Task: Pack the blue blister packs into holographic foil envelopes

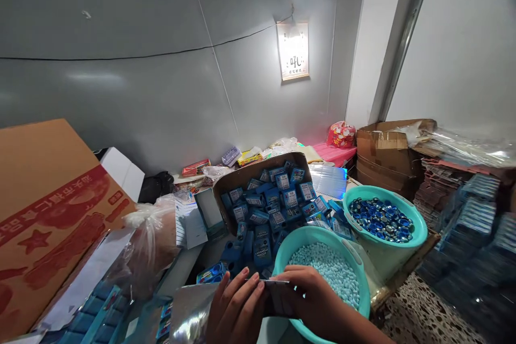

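Note:
At the bottom centre, both hands meet on a small, dark, flat-sided box (279, 301) with a pale top edge. My left hand (237, 309) has its fingers pressed together along the box's left side. My right hand (310, 293) grips it from the right, thumb and fingers closed about that end. What is inside the box is hidden. A turquoise basin (365, 293) of pale blue candies (322, 263) lies just behind and under my right hand. Beyond my hands, small blue printed boxes (262, 247) spill from a tilted carton (220, 199). Silvery sheeting (191, 314) shows beside my left hand.
Another turquoise basin (421, 226) holds shiny blue foil-wrapped pieces (381, 220). A large printed carton (60, 215) and a tied clear plastic bag (149, 236) stand at left. Brown cartons (382, 156) and wrapped stacks (475, 215) are at right. A grey wall runs behind.

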{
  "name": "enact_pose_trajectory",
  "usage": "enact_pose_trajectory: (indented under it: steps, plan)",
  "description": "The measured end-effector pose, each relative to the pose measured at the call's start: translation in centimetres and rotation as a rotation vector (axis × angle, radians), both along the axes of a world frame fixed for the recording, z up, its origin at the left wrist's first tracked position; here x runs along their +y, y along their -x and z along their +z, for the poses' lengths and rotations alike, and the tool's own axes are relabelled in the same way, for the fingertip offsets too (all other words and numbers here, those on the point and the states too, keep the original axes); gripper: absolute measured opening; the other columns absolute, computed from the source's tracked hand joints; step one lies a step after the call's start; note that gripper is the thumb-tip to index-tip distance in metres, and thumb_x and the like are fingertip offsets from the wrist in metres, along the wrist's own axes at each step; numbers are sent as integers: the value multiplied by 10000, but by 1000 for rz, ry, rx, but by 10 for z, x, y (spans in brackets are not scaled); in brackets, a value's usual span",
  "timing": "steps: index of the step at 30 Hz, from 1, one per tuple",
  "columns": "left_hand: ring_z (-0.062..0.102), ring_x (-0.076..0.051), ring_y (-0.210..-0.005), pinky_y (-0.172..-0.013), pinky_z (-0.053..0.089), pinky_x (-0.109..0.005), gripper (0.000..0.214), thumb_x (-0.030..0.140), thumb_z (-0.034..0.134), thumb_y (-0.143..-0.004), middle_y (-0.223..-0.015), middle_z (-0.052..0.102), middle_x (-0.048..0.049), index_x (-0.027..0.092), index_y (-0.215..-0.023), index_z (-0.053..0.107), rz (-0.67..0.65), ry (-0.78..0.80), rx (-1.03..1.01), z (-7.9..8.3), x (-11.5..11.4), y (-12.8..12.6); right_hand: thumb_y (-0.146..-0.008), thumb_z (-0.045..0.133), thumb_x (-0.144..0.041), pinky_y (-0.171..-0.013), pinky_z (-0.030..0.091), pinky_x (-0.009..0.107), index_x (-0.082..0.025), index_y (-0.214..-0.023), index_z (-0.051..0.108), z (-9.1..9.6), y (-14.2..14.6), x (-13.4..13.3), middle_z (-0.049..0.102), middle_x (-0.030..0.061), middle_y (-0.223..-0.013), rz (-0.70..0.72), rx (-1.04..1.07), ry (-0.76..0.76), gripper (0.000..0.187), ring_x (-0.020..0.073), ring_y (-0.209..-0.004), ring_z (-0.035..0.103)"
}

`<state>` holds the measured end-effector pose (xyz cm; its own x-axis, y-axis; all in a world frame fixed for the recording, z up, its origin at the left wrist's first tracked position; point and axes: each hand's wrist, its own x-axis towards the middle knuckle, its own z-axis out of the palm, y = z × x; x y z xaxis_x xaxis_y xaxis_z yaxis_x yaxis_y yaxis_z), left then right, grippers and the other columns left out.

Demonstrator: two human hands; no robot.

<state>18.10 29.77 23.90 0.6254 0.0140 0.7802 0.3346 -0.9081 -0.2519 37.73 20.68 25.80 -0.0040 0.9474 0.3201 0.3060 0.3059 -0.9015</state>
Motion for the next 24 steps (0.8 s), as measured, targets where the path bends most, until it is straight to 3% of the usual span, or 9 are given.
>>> enact_pose_trajectory:
  steps: [5, 10, 16, 21, 24]
  plan:
    - [620, -196, -1167, -1194, 328, -416, 280, 91, 732, -783, -1002, 755, -67, 137, -1058, 700, 9, 38, -126, -5, -1, -7, -1005, 430, -482, -633, 376, 255, -163, -726, 689, 2, 4, -1, 534, -6, -652, -27, 1, -11, 497, 124, -652, 463]
    - [627, -175, -1153, -1187, 344, -399, 216, 63, 658, -828, -978, 748, -56, 168, -1008, 713, -47, 111, -180, -3, -2, -8, -974, 484, -493, -593, 366, 256, -164, -735, 723, -3, 4, -1, 561, 7, -671, -51, 52, -9, 472, 122, -628, 472]
    - [680, -169, -1104, -1179, 386, -392, 197, 113, 596, -878, -921, 778, -15, 207, -1006, 714, -118, 45, -85, -1, -3, -3, -878, 615, -459, -615, 395, 255, -148, -747, 706, -14, 0, 0, 593, 15, -682, -71, 285, 43, 349, 135, -652, 496]
    - [752, -165, -887, -898, 613, -336, 174, 125, 620, -867, -830, 783, 5, 227, -998, 670, -274, 184, -220, 0, -12, -5, -734, 705, -427, -501, 339, 233, -150, -768, 680, -24, -22, 6, 563, -12, -638, -220, 583, 266, 279, 115, -553, 460]
    - [757, -158, -825, -795, 637, -289, 222, 76, 613, -843, -847, 785, -3, 223, -1006, 649, -262, 346, -262, -7, -19, 3, -718, 688, -483, -457, 326, 235, -147, -873, 690, -47, -50, 8, 596, -2, -659, -351, 591, 322, 371, 113, -505, 460]
